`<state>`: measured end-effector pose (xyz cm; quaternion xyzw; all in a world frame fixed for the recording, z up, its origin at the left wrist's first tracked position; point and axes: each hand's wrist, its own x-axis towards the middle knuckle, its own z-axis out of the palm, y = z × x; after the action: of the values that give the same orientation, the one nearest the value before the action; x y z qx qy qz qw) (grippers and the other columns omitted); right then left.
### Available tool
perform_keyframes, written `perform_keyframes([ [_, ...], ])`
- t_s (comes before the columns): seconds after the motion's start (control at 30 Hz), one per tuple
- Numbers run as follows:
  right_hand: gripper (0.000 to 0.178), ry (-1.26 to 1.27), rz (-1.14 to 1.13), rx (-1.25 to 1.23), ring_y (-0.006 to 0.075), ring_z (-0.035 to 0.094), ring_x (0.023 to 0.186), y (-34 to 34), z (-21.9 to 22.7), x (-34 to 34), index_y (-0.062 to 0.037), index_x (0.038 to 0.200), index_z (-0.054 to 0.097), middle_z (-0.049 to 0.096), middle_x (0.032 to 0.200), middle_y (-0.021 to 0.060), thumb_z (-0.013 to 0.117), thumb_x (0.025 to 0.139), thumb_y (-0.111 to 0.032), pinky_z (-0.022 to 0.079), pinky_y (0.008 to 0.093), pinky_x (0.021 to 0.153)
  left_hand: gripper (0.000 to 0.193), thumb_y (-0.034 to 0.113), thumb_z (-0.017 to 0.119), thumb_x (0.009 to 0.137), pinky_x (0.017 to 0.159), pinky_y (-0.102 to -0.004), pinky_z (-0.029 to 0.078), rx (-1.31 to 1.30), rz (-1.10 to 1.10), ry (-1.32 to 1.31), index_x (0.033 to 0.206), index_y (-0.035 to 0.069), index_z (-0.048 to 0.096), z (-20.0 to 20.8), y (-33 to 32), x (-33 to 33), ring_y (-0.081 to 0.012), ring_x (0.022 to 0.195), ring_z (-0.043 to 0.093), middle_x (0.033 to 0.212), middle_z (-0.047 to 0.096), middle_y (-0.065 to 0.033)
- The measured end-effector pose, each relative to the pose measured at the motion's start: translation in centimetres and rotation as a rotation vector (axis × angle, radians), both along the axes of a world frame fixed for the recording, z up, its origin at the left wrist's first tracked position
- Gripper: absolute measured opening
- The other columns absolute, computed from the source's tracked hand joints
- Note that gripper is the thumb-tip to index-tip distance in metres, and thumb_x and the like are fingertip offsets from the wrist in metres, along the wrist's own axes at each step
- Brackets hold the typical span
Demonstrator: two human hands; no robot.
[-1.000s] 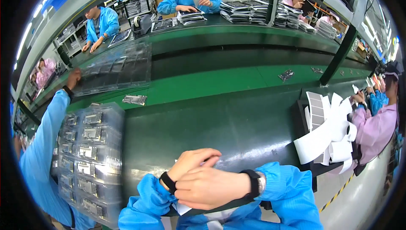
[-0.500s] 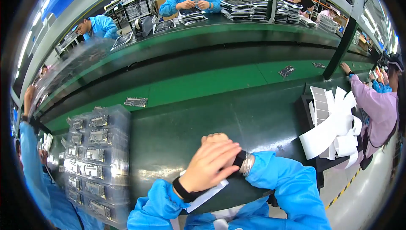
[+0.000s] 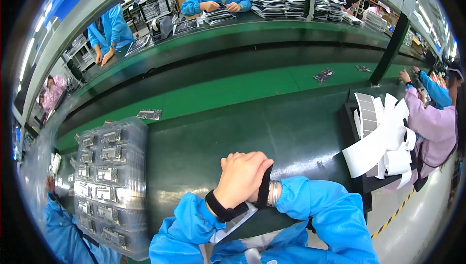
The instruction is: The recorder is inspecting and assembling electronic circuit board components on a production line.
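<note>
Wrist strap (image 3: 263,186), one black band, is sitting on our right wrist over the desk (image 3: 204,138); our left hand (image 3: 241,176) is pinching it closed, right hand hidden, its grip untellable.

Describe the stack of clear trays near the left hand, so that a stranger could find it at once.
On the dark green workbench, look to the person's left of the left hand. The stack of clear plastic trays stands there, holding rows of small circuit boards. A single loose circuit board lies behind it.

I see the tray stack (image 3: 109,176) left on the belt (image 3: 272,128), label strips (image 3: 383,140) right, a lone board (image 3: 149,114) behind the stack
</note>
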<state>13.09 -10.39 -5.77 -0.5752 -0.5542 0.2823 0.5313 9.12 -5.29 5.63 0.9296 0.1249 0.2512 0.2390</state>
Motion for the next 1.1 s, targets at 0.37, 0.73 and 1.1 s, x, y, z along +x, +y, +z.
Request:
perform_keyframes([
  [0.37, 0.019, 0.834, 0.422, -0.01, 0.0122, 0.048, 0.099, 1.4, -0.7, 0.3, -0.0067, 0.109, 0.045, 0.047, 0.101, 0.0042, 0.036, 0.099, -0.02, 0.04, 0.023, 0.088, 0.023, 0.025, 0.061, 0.084, 0.058, -0.0453, 0.049, 0.11, 0.071, 0.31, 0.073, 0.005, 0.067, -1.2, 1.5, 2.5, -0.0368, 0.066, 0.062, 0.069, 0.064, -0.0172],
  [0.73, 0.018, 0.359, 0.234, 0.243, 0.0148, 0.049, 0.095, 0.7, -1.7, 0.9, -0.0062, 0.107, 0.046, 0.048, 0.1, 0.0049, 0.039, 0.095, -0.017, 0.039, 0.0257, 0.086, 0.02, 0.024, 0.058, 0.087, 0.065, -0.0394, 0.049, -0.163, -0.224, 0.221, 0.085, 0.005, 0.066, -0.8, 1.8, 2.4, -0.0319, 0.075, 0.063, 0.08, 0.066, -0.0129],
  [1.1, 0.016, 0.501, 0.246, 0.415, 0.0159, 0.051, 0.094, 2.6, -2.6, 2.2, -0.0064, 0.103, 0.048, 0.05, 0.097, 0.0052, 0.042, 0.093, -0.017, 0.041, 0.0274, 0.084, 0.013, 0.016, 0.064, 0.084, 0.065, -0.0322, 0.051, -0.318, -0.276, 0.016, 0.087, 0.004, 0.068, -0.9, 1.4, 1.7, -0.0254, 0.074, 0.066, 0.083, 0.068, -0.0114],
])
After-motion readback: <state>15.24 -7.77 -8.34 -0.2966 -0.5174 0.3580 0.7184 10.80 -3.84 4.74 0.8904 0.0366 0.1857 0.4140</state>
